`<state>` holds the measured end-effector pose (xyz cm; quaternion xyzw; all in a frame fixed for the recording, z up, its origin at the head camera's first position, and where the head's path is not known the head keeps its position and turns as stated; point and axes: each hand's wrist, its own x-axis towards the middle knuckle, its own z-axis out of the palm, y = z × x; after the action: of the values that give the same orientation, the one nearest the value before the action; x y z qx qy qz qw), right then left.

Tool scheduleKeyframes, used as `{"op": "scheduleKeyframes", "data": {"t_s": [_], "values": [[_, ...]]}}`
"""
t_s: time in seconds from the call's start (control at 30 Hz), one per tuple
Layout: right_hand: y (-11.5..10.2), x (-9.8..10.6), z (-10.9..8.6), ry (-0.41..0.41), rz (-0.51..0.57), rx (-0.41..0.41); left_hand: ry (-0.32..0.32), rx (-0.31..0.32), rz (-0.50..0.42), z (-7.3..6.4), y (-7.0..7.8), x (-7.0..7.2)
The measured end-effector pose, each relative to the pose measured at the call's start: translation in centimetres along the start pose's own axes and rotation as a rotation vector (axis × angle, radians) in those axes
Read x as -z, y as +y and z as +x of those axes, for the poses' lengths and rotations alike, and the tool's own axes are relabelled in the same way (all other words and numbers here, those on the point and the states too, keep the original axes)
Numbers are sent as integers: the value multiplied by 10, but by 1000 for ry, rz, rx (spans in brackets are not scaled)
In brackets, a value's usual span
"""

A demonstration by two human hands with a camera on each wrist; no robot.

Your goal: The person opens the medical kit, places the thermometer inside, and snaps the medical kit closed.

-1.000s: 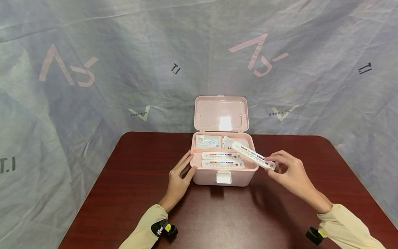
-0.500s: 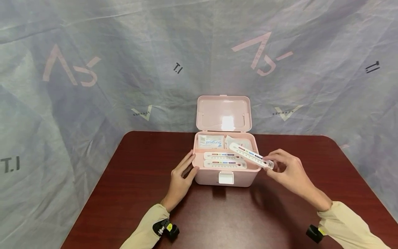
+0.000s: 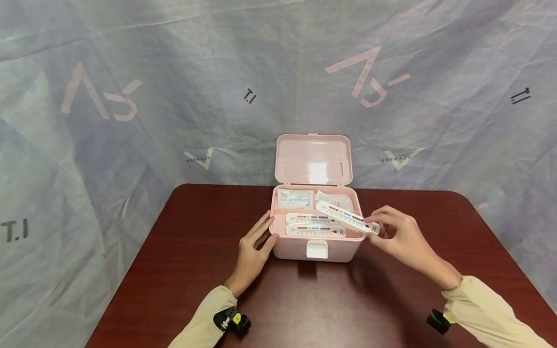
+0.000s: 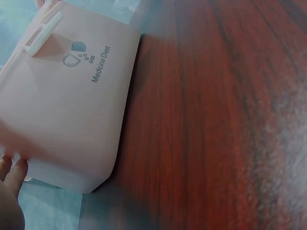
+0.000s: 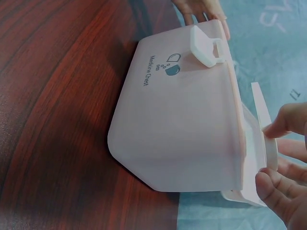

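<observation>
A pink medicine chest stands on the table with its lid raised. My right hand pinches one end of a white thermometer with coloured marks. It slants over the chest's right part, its far end towards the back divider. Below it, two similar thermometers lie side by side in the front compartment, a front one and a rear one. My left hand rests its fingers against the chest's left side. In the right wrist view, thumb and fingers hold the thermometer just beyond the rim.
A packet marked Surgical lies in the back left compartment, and a clear packet in the back right one. A white latch hangs at the chest's front. The dark red table meets a grey fabric backdrop behind.
My right hand has moved slightly left with the thermometer, which now reaches farther over the chest. My left hand stays at the chest's side. The whole view shifted a little early on.
</observation>
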<state>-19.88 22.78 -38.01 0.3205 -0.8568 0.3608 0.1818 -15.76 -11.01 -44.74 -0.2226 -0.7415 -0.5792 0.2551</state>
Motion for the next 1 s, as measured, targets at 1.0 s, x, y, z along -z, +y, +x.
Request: {"op": "scheduleKeyframes", "data": {"t_s": [1.0], "values": [[2,-11,14,-69,63,31,12,0,-27,-7,-35,-1]]}}
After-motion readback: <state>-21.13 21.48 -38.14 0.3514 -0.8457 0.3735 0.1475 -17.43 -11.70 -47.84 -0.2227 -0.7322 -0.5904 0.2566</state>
